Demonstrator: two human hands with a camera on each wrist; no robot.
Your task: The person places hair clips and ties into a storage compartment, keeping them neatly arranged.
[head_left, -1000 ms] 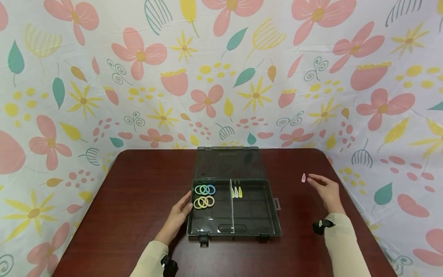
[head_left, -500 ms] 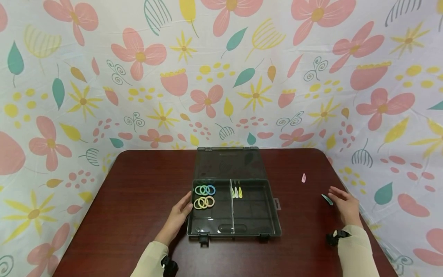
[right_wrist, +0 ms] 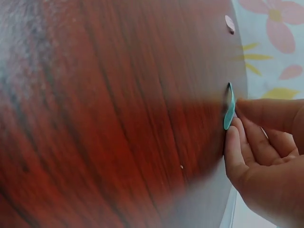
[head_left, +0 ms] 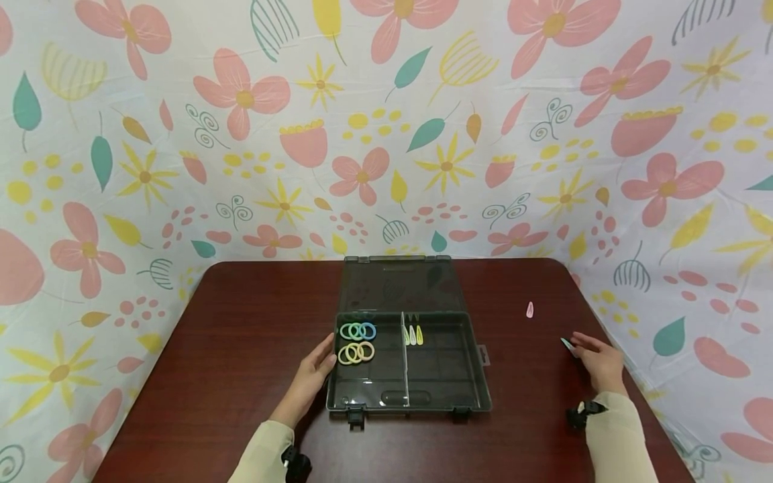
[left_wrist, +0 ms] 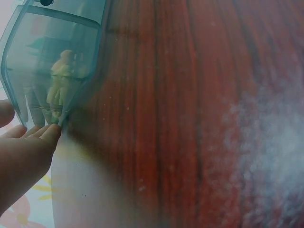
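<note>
My right hand (head_left: 599, 363) pinches a teal snap hair clip (right_wrist: 230, 112) between thumb and fingertips, low over the right side of the table. A pink hair clip (head_left: 529, 310) lies farther back on the wood. My left hand (head_left: 309, 379) rests its fingertips against the left wall of a dark, see-through plastic box (head_left: 441, 376), whose lid (head_left: 398, 285) is open toward the back. Two rows of ring-shaped hair ties lie in its left compartment: blue-green ones (head_left: 357, 325) behind, yellow-beige ones (head_left: 365, 344) in front. Three hair clips (head_left: 419, 335), pale green, white and yellow, line up just right of the divider.
A white divider (head_left: 405, 382) splits the box front to back. Latches (head_left: 356, 420) stick out at its front, and a tab (head_left: 484, 355) juts from the right side. The dark red wooden table (head_left: 241, 322) meets a flower-patterned cloth (head_left: 362, 100) behind and at both sides.
My right hand has come away from the pink clip, moving right and nearer to the teal clip, which it now pinches and has shifted slightly. The left hand and box stay put.
</note>
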